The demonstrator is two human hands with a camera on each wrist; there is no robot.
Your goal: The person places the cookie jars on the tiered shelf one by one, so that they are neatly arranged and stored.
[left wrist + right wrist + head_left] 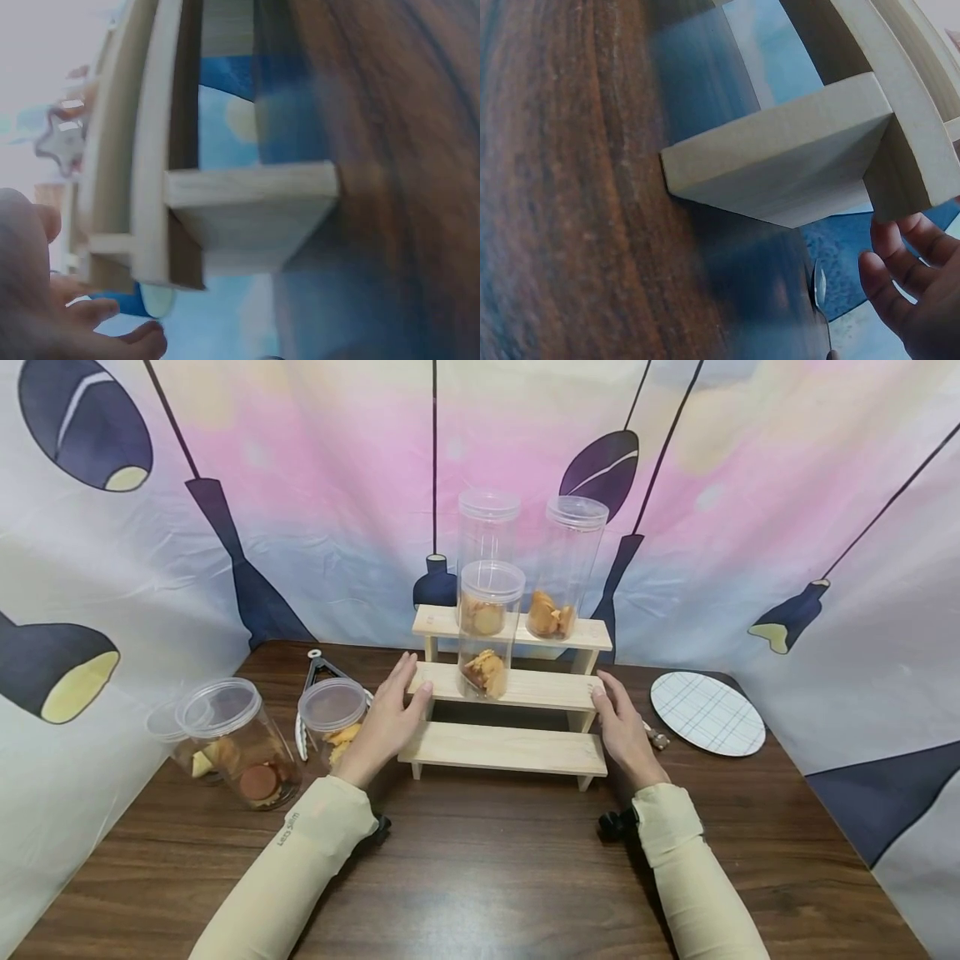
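A three-tier wooden display stand [502, 747] stands between my hands. My left hand [386, 722] is at the left end of the middle tier, fingers extended and thumb at the board's end. My right hand [626, 731] is at the opposite end, with its thumb by the board's corner. In the right wrist view, its loosely bent fingers [889, 292] are beside the board end. One clear jar of cookies [491, 635] stands on the middle tier. Two more, a left jar [487, 531] partly hidden behind it and a right jar [573, 560], stand on the top tier.
Left of the stand are a short lidded jar [330, 710], tongs [302, 739] behind it, a taller cookie jar [240, 743] and another jar [176, 727]. On the right lie a checked oval plate [708, 712] and a partly hidden utensil [657, 739].
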